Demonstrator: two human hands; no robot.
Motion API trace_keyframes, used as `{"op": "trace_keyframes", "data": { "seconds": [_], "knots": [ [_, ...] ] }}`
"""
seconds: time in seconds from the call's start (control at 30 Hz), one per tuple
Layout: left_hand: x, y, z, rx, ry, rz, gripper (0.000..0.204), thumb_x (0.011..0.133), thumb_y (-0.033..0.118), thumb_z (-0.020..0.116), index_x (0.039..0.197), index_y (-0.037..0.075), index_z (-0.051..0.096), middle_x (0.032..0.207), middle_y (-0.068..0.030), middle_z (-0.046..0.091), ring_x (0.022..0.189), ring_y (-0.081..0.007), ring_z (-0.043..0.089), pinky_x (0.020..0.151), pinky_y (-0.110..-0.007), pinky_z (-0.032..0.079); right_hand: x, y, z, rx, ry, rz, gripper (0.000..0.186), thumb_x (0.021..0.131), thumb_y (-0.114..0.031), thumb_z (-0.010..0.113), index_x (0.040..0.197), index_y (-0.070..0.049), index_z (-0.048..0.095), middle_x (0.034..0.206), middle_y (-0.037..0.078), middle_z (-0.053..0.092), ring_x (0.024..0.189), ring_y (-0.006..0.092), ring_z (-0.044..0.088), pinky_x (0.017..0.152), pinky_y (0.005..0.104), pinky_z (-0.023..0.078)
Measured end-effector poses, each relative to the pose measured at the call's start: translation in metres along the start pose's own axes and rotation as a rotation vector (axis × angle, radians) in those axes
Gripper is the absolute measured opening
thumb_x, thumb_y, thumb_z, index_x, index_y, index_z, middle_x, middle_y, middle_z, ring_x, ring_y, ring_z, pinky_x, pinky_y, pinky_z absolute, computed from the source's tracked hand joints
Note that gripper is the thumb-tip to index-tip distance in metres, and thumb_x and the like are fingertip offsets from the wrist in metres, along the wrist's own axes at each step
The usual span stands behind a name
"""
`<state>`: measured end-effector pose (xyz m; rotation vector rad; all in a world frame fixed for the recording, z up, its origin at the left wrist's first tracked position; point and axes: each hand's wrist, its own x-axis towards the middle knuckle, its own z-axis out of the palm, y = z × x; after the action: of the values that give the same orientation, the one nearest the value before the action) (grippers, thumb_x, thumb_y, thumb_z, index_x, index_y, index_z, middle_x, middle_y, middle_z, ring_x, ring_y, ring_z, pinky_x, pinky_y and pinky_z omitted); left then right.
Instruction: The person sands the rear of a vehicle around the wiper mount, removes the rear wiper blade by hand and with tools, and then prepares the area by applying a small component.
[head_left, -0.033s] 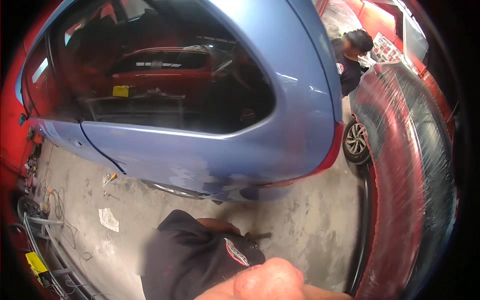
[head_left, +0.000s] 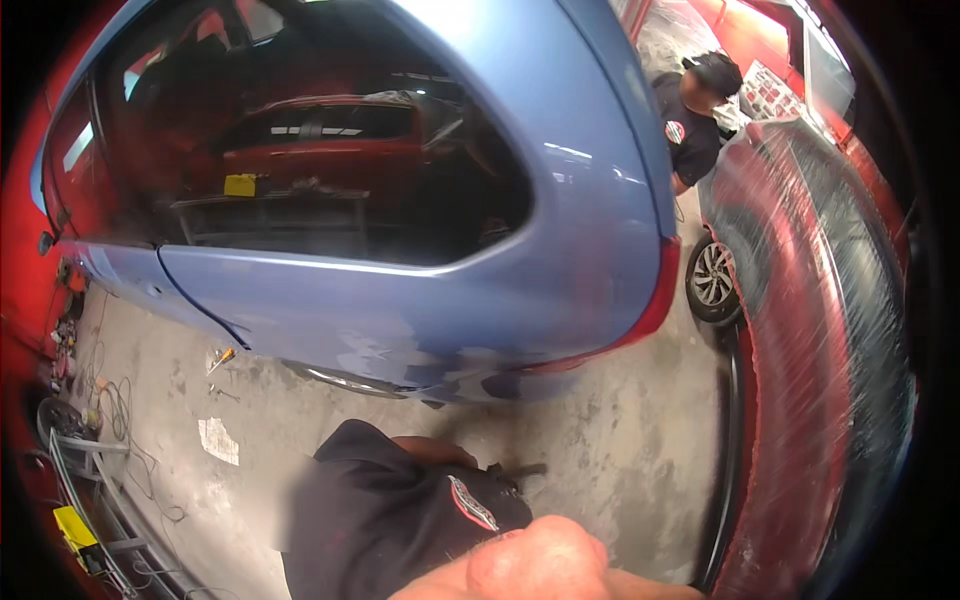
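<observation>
Can't see left grip or right grip; can't tell if open or closed. Spot forearm point(head_left: 435, 451) beside shirt point(head_left: 385, 510), blue car point(head_left: 600, 215) ahead of both grips, red car point(head_left: 790, 340) to their right.

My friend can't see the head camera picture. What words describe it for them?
A blue car with patchy paint low on its side fills much of the top. Below are the wearer's dark shirt and a concrete floor; at right, another person stands near a red car under clear plastic.
</observation>
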<state>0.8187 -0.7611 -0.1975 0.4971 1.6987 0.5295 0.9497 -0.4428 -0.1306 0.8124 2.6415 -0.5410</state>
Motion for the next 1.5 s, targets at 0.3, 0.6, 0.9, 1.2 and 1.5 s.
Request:
{"op": "trace_keyframes", "data": {
  "seconds": [0.3, 0.6, 0.9, 1.2, 1.5],
  "knots": [
    [0.078, 0.066, -0.058, 0.289, 0.026, 0.112, 0.043, 0.092, 0.042, 0.054, 0.105, 0.006, 0.072, 0.101, -0.0214, 0.071, 0.092, -0.0358, 0.067, 0.084, -0.048, 0.049, 0.052, 0.105, -0.020, 0.098, 0.009, 0.174, 0.039, 0.088, -0.034, 0.056, 0.081, 0.002, 0.070, 0.085, 0.022, 0.069, 0.078, 0.0417, 0.066, 0.075, 0.0506, 0.050],
    [0.089, 0.216, -0.139, 0.386, 0.365, 0.152, 0.055, 0.081, 0.052, 0.065, 0.098, 0.000, 0.073, 0.101, -0.0237, 0.070, 0.085, -0.0393, 0.068, 0.078, -0.050, 0.051, 0.091, 0.220, -0.020, 0.097, -0.006, 0.273, 0.037, 0.087, -0.032, 0.056, 0.079, 0.001, 0.070, 0.083, 0.021, 0.069, 0.075, 0.0407, 0.066, 0.073, 0.0506, 0.050],
    [0.142, 0.226, -0.197, 0.020, 0.451, 0.137, 0.048, 0.083, 0.045, 0.062, 0.096, 0.000, 0.072, 0.095, -0.0255, 0.070, 0.091, -0.0384, 0.068, 0.080, -0.047, 0.052, 0.212, 0.220, -0.069, -0.007, -0.078, 0.154, 0.037, 0.087, -0.029, 0.055, 0.080, 0.004, 0.069, 0.082, 0.023, 0.068, 0.076, 0.0423, 0.065, 0.073, 0.0517, 0.050],
    [0.200, 0.268, -0.346, -0.344, 0.617, 0.137, 0.054, 0.086, 0.052, 0.062, 0.096, 0.000, 0.073, 0.092, -0.0225, 0.071, 0.091, -0.0375, 0.069, 0.079, -0.047, 0.052, 0.398, 0.161, -0.138, 0.077, 0.045, 0.186, 0.049, 0.090, -0.033, 0.052, 0.089, 0.014, 0.067, 0.087, 0.035, 0.066, 0.089, 0.0510, 0.064, 0.082, 0.0549, 0.050],
    [0.220, 0.253, -0.486, -0.412, 0.733, 0.076, 0.059, 0.090, 0.053, 0.057, 0.111, 0.000, 0.070, 0.113, -0.0232, 0.068, 0.110, -0.0371, 0.064, 0.095, -0.044, 0.049, 0.525, -0.019, -0.286, 0.054, 0.058, -0.105, 0.053, 0.094, -0.034, 0.050, 0.088, 0.015, 0.067, 0.085, 0.034, 0.066, 0.087, 0.0489, 0.065, 0.083, 0.0521, 0.050]
  ]
}}
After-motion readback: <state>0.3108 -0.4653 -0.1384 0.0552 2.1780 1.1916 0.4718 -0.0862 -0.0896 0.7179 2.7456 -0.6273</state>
